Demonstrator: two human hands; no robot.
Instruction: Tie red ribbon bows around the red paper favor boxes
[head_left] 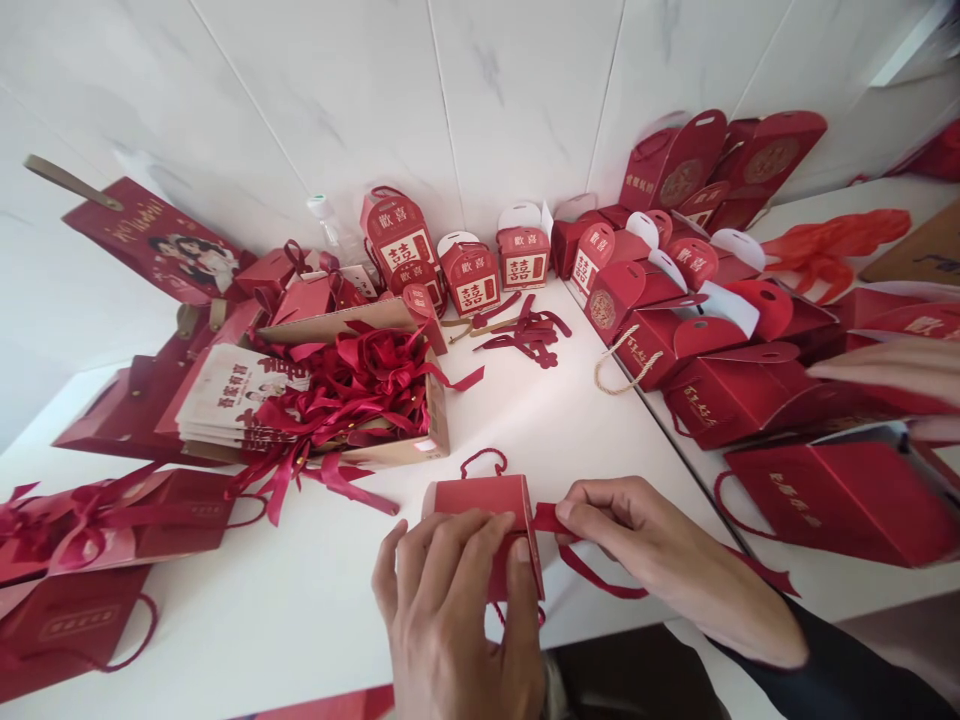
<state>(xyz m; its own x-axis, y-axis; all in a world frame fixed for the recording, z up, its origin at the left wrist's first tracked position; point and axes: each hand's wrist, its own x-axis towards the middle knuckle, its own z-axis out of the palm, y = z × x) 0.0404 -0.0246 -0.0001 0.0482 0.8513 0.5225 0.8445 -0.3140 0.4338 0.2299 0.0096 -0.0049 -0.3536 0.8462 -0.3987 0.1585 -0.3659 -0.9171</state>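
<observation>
At the near edge of the white worktop (570, 420), the grip of our left hand (450, 610) closes round a small red gift box (480, 497), hiding its front; our right hand (667, 565) pinches a red ribbon (546, 519) beside it.

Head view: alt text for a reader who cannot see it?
The left hand grips a small red box at a white table's near edge while the right hand pinches a red ribbon at its side. Red gift boxes crowd behind.
</observation>
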